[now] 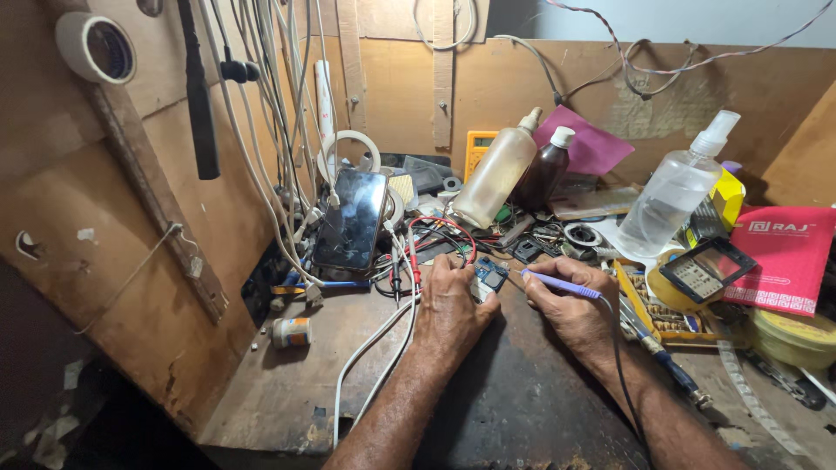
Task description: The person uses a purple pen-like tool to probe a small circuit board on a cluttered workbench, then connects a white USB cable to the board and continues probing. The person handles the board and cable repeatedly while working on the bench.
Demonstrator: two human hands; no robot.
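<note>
The left hand [448,305] rests on the dark workbench [514,400] with its fingers curled down over a small blue circuit board [489,276], pinning it against the bench surface; the board sits just beyond the knuckles, at the centre of the bench between the two hands. The right hand [570,305] is closed around a soldering iron with a pale blue handle [562,284], held like a pen, its tip directed left toward the board. Whether the tip touches the board cannot be determined. The iron's dark cord runs back along the right forearm.

Surrounding items:
- A smartphone [351,219] leans upright behind the left hand, screen dark, with white cables [383,339] trailing across the bench beside the left wrist.
- Red and black probe leads [416,261] lie just left of the board.
- A tan spray bottle [498,170] and a brown bottle [544,172] stand behind the board (both tilted against the back wall).
- A clear spray bottle [675,191] stands to the right, near a red booklet [784,257].
- A small capped jar [291,332] lies on its side at the left edge.
</note>
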